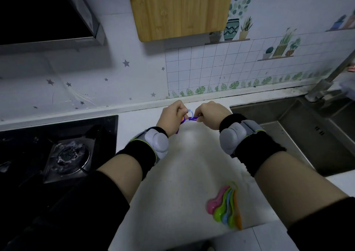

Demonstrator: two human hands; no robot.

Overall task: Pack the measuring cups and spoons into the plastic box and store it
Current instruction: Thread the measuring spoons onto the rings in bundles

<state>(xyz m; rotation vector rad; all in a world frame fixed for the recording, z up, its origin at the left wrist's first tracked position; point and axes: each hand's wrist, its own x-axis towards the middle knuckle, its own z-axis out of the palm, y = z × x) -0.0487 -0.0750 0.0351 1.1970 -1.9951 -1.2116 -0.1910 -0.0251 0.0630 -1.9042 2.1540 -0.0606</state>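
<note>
Nested plastic spoons (226,206), glossy pink, green, blue and orange, sit fanned out on the speckled white bench (182,164). Further back, left grip (172,116) is clenched round purple and orange handles (182,120), right grip (209,114) pinches another purple handle (193,118), thin blue ring (190,112) between them.

One head-worn wide view, looking forward and down.
It looks from above along both forearms to the left hand (171,116) and right hand (208,114), which pinch the handles (192,118) mid-frame; the desk (172,183) lies close below, stove (67,154) at left, sink (307,139) at right, tiled wall (211,68) ahead, its lines bowed by the lens.
</note>
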